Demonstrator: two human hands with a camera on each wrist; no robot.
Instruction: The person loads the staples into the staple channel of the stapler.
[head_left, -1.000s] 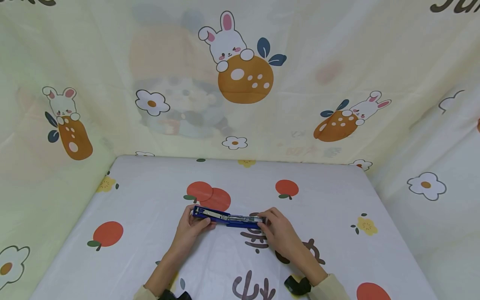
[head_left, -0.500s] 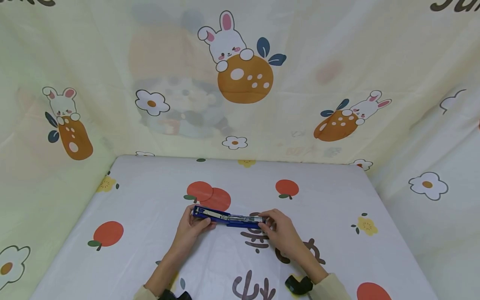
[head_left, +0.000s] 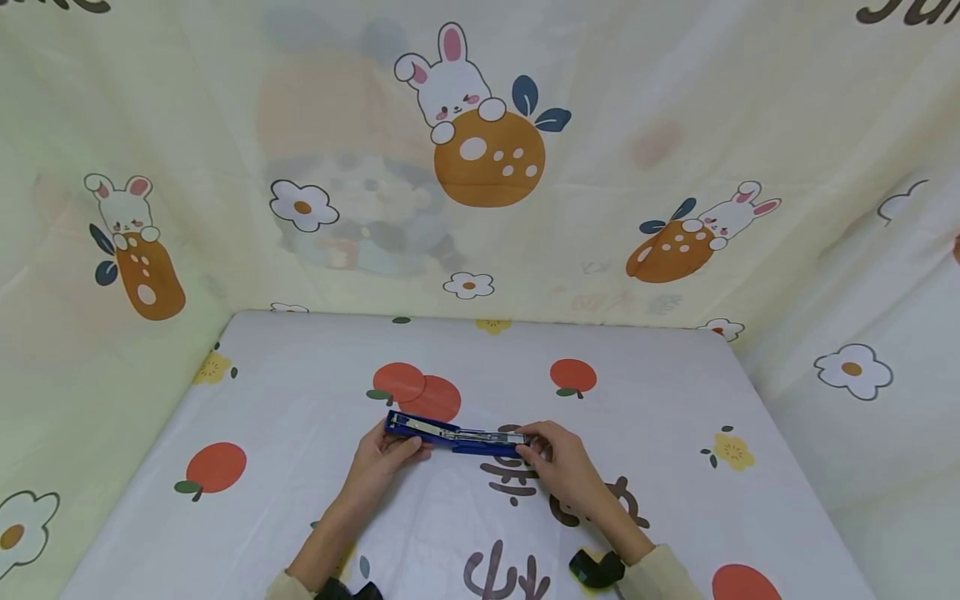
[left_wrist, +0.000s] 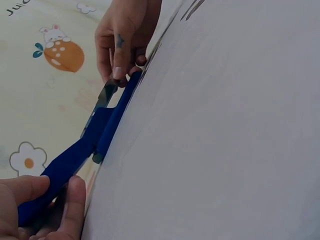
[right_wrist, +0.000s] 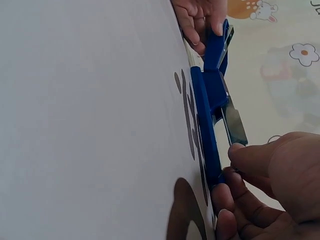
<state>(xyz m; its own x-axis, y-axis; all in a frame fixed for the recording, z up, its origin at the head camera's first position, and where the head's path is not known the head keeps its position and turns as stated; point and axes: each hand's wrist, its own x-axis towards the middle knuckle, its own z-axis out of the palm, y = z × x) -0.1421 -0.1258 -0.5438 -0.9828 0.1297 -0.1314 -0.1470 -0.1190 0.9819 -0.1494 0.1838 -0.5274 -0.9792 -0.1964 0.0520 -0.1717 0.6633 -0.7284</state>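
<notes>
A blue stapler [head_left: 454,437] lies unfolded wide, its metal inner parts facing up, between the two hands in the head view. The left hand [head_left: 381,458] grips its left arm, thumb on the near side; the left wrist view shows thumb and fingers around the blue cover [left_wrist: 62,162]. At the other end, the right hand [head_left: 562,467] pinches the tip of the base and metal magazine. In the right wrist view the thumb [right_wrist: 250,155] touches the end of the metal magazine [right_wrist: 234,120], with fingers at the end of the blue base [right_wrist: 206,130].
A white cloth [head_left: 300,375] printed with fruit and flowers covers the table. Pale curtains [head_left: 585,250] with rabbit prints stand behind and at both sides. Black wrist devices [head_left: 597,570] show at both wrists, near the front edge.
The right hand's knuckles have lowered slightly and its fingers have shifted a little at the stapler's end. The left hand and the stapler look unmoved.
</notes>
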